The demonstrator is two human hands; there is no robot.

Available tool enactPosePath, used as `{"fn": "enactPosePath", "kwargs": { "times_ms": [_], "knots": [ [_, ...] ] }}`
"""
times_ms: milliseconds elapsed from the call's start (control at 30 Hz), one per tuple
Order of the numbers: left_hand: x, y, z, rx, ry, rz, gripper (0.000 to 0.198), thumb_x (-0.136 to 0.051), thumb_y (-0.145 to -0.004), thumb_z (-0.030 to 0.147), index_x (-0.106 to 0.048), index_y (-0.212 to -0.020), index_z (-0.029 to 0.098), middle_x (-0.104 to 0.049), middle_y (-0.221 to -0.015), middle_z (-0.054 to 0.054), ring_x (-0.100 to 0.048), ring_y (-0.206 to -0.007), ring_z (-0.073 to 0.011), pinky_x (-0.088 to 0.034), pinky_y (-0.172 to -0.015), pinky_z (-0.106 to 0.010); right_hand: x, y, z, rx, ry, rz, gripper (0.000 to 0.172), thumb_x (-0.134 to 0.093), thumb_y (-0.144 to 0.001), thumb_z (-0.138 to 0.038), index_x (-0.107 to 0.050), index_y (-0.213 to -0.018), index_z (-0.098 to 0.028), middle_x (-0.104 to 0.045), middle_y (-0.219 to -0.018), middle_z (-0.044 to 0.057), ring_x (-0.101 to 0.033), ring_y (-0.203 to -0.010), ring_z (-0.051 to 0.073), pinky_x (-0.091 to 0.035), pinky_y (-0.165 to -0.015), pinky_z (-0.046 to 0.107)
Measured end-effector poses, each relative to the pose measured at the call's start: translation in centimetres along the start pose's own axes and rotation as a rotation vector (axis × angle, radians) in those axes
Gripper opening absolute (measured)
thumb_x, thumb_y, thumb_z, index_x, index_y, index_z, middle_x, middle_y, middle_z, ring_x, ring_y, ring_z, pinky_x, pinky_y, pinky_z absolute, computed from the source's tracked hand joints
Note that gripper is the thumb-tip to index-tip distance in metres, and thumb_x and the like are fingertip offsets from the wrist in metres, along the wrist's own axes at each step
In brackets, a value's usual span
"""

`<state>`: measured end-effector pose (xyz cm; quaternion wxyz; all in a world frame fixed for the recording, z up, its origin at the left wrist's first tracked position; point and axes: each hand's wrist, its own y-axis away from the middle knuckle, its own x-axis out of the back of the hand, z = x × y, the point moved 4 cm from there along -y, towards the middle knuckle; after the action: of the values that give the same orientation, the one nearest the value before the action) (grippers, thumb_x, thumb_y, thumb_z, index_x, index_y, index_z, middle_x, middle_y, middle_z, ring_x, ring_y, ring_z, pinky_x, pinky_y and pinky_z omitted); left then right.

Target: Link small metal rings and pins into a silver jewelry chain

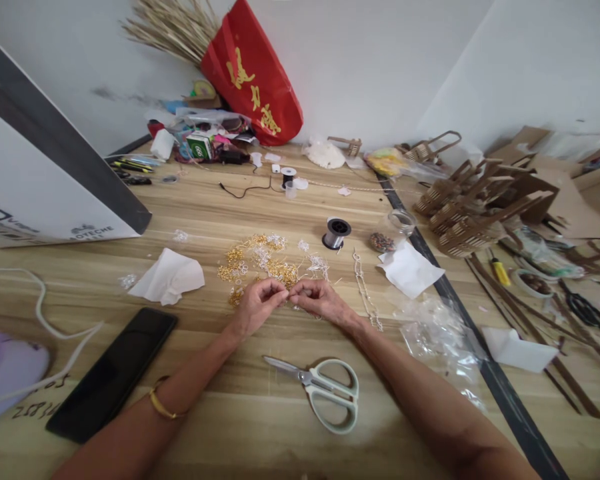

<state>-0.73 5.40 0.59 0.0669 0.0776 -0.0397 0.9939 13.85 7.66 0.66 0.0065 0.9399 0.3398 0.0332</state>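
Observation:
My left hand (258,304) and my right hand (322,299) meet at the fingertips over the wooden table, both closed in a pinch. Whatever lies between the fingers is too small to make out. Just beyond them spreads a loose pile of gold and silver jewelry findings (281,270), partly hidden by my hands. A spool of fine wire (337,233) stands behind, to the right. Beside my right hand lies a thin chain with pale links (362,288). Scissors with pale green handles (325,393) rest in front of my hands, blades pointing left.
At left are a black phone (114,373), a crumpled white paper (173,277) and a large box (45,160). To the right lie white paper (411,268), clear plastic bags (437,337), a jar of beads (383,241) and small woven baskets (473,223). A red bag (255,77) leans on the wall.

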Motion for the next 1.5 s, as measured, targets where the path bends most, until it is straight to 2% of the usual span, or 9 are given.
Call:
{"fn": "enactPosePath", "kwargs": {
  "times_ms": [233, 667, 1000, 1200, 1500],
  "knots": [
    [-0.1, 0.0, -0.4, -0.021, -0.055, -0.002, 0.016, -0.061, -0.075, 0.028, -0.06, -0.071, 0.013, -0.058, -0.065, -0.001, -0.051, -0.061, -0.0107, -0.042, -0.058, -0.021, 0.0, -0.2, 0.4, 0.006, -0.003, 0.009, 0.028, -0.068, -0.073, -0.039, -0.063, -0.078, -0.012, -0.034, -0.048, -0.009, -0.027, -0.044, 0.004, -0.018, -0.043, 0.02],
    [0.0, 0.1, -0.3, -0.017, -0.058, 0.03, 0.015, -0.061, -0.075, 0.028, -0.059, -0.072, 0.014, -0.057, -0.064, 0.0, -0.051, -0.06, -0.01, -0.042, -0.057, -0.02, 0.2, -0.1, 0.4, 0.002, -0.054, 0.047, 0.028, -0.066, -0.075, -0.04, -0.06, -0.075, -0.013, -0.037, -0.047, -0.009, -0.026, -0.042, 0.004, -0.018, -0.041, 0.018],
    [2.6, -0.5, 0.5, -0.03, -0.056, 0.183, 0.017, -0.063, -0.075, 0.03, -0.061, -0.073, 0.013, -0.06, -0.065, 0.0, -0.055, -0.06, -0.0107, -0.045, -0.06, -0.021, 0.5, -0.1, 1.1, 0.014, -0.082, 0.096, 0.028, -0.064, -0.076, -0.042, -0.058, -0.076, -0.015, -0.035, -0.044, -0.01, -0.023, -0.037, 0.003, -0.015, -0.036, 0.018],
    [4.3, -1.0, -0.1, -0.028, -0.091, 0.232, 0.017, -0.065, -0.073, 0.031, -0.063, -0.074, 0.014, -0.06, -0.065, 0.0, -0.055, -0.06, -0.0101, -0.044, -0.058, -0.02, 1.0, -0.2, 1.3, -0.016, -0.134, 0.097, 0.028, -0.064, -0.075, -0.042, -0.055, -0.073, -0.015, -0.034, -0.042, -0.011, -0.022, -0.035, 0.003, -0.014, -0.035, 0.017],
    [3.7, -1.0, -0.4, -0.072, -0.163, 0.166, 0.016, -0.063, -0.075, 0.029, -0.063, -0.074, 0.013, -0.06, -0.066, 0.0, -0.053, -0.059, -0.0101, -0.043, -0.057, -0.02, 1.7, -0.5, 1.7, -0.031, -0.331, 0.115, 0.026, -0.07, -0.07, -0.037, -0.055, -0.073, -0.016, -0.037, -0.043, -0.011, -0.025, -0.033, 0.002, -0.016, -0.035, 0.017]
  ]
}}
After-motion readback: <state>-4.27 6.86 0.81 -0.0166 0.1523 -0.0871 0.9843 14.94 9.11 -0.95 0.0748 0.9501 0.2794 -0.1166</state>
